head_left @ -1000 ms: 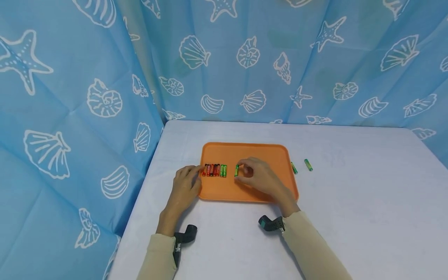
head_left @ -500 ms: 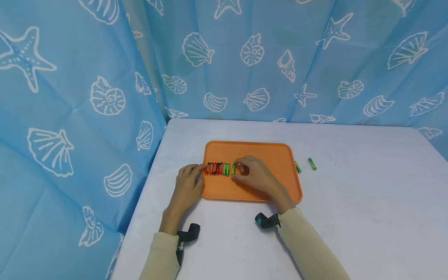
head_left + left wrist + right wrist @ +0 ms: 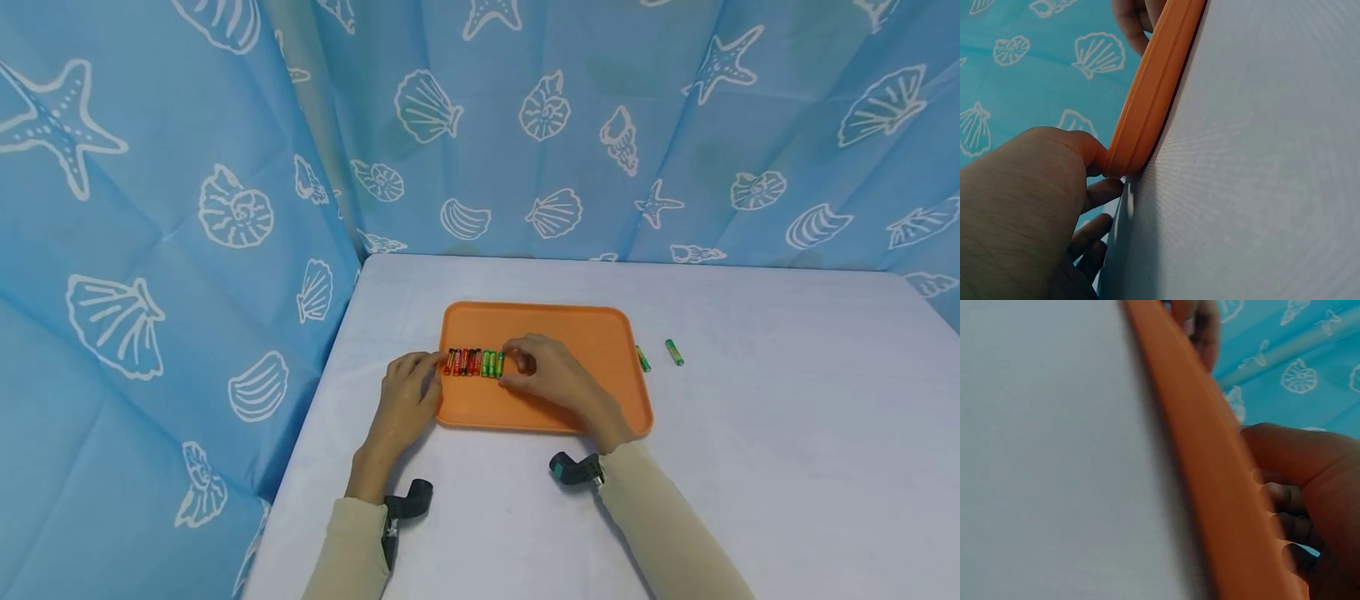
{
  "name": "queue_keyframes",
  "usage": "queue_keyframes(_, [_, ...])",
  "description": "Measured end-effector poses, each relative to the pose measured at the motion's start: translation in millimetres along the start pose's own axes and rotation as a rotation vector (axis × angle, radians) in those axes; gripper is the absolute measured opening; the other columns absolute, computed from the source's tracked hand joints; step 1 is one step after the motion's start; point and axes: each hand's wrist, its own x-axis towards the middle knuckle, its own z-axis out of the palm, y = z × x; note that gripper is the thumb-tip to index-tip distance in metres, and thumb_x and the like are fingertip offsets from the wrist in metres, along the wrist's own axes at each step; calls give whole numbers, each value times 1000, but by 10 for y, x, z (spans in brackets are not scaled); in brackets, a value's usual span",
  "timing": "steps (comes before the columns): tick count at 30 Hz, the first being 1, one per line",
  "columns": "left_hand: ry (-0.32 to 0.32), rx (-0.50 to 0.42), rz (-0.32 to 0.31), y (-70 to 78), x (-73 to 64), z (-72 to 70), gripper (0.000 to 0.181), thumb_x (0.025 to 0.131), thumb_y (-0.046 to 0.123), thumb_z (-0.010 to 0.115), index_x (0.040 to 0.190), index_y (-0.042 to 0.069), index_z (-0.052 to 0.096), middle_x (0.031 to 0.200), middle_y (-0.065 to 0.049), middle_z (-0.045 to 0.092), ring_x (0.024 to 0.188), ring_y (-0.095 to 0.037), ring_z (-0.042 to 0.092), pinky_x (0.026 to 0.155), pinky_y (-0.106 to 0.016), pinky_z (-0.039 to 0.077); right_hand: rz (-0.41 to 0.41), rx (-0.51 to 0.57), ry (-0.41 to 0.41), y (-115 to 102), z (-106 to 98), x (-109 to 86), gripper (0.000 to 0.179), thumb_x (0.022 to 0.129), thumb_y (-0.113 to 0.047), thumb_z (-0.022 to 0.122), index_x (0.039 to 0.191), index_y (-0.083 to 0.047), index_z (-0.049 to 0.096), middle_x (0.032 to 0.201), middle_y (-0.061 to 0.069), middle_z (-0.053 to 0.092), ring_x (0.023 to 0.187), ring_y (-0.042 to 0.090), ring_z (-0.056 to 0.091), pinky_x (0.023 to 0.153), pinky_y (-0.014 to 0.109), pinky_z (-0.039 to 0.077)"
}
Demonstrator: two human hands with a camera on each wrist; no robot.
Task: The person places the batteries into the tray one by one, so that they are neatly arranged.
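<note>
Nearest the viewer, two cream sleeves (image 3: pixel 660 533) reach forward over the white table (image 3: pixel 750 467), each with a dark wrist camera mount beside it. The left hand (image 3: pixel 405 400) rests at the left edge of the orange tray (image 3: pixel 570 325); the left wrist view shows its thumb pressed against the tray's rim (image 3: pixel 1147 106) with the other fingers loosely curled on the table beneath, gripping nothing else. The right hand (image 3: pixel 543 375) lies over the middle of the tray, thumb and forefinger drawn together at the right end of a row of batteries (image 3: pixel 474 362), where they appear to pinch the last green battery (image 3: pixel 500 363); the contact itself is too small to confirm, and the right wrist view shows only curled fingers (image 3: pixel 1285 500) behind the tray's rim. The row lies just left of the right hand's fingertips, between the two hands, running left to right: red and dark cells on the left, green ones on the right. Each cell's long axis points away from the person, across the run of the row. The right hand is plainly the nearer one to the green end. Further right, off the tray, two loose green batteries (image 3: pixel 674 352) lie on the table, one just beside the tray's right rim, the other a little apart. Behind everything hangs a blue curtain (image 3: pixel 225 167) printed with shells and starfish.
</note>
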Motion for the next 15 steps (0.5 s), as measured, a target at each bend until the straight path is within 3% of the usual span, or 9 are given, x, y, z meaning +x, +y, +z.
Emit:
queue_keyframes(10, [9, -18, 24, 1, -12, -12, 40, 101, 16, 51, 140, 15, 58, 136, -9, 53, 137, -30, 34, 115, -50, 24, -1, -70, 47, -42, -261, -172, 39, 90, -31, 76, 121, -8, 68, 85, -1, 54, 81, 18, 51, 71, 33, 46])
queue_keyframes(15, [15, -19, 36, -1, -12, -17, 40, 101, 16, 52, 141, 15, 57, 137, -9, 53, 137, -31, 34, 115, -51, 24, -4, -125, 77, 67, -398, -316, 36, 90, -26, 77, 119, -7, 68, 84, -1, 54, 80, 18, 50, 69, 33, 44])
